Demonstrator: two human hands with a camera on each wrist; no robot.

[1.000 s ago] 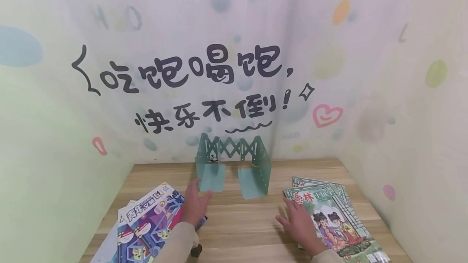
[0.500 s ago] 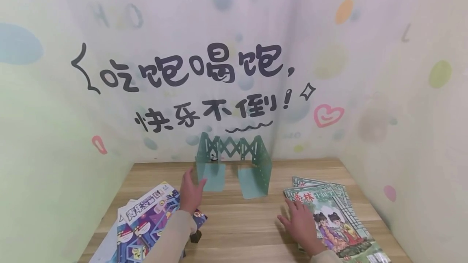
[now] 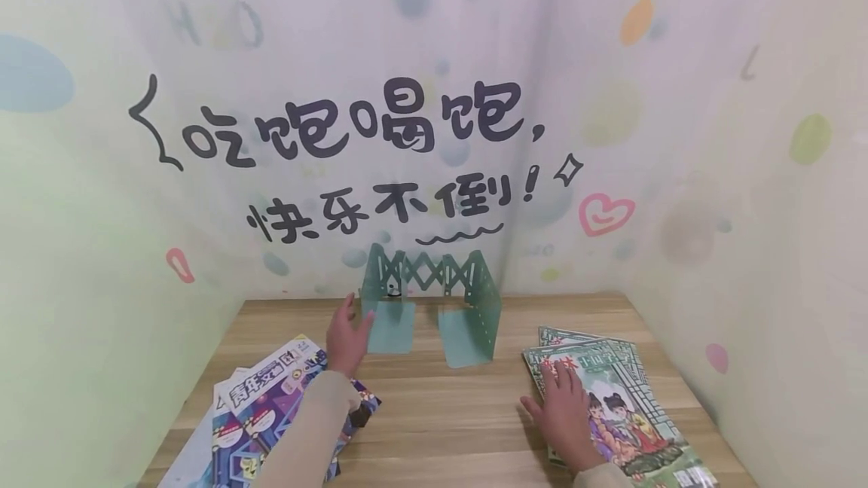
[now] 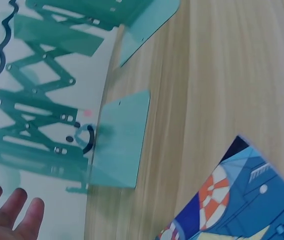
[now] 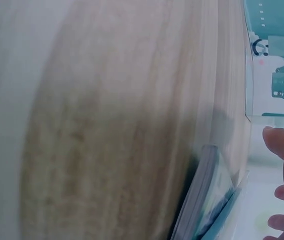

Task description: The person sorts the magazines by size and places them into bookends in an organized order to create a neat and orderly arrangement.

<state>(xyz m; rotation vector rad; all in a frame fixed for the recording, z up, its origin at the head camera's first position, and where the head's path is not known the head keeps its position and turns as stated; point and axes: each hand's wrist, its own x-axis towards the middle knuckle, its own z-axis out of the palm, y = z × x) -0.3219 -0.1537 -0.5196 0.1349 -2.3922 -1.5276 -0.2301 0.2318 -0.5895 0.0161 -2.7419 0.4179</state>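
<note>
Head view: green bookend (image 3: pixel 464 333) upright at the rear of the worktop (image 3: pixel 434 416); left grip (image 3: pixel 347 341) just beside its left panel, fingers loosely spread, holding nothing; right grip (image 3: pixel 564 414) over the right magazines (image 3: pixel 647 428), fingers extended, thumb apart, holding nothing, contact not discernible; left magazines (image 3: pixel 256 414) fanned, partly beneath the left sleeve (image 3: pixel 308 431). Left wrist view: three fingertips (image 4: pixel 33 215) at lower left, near the bookend; corner of a left magazine at lower right. Right wrist view: thumb (image 5: pixel 280 140) at right edge, right magazines at bottom.
</note>
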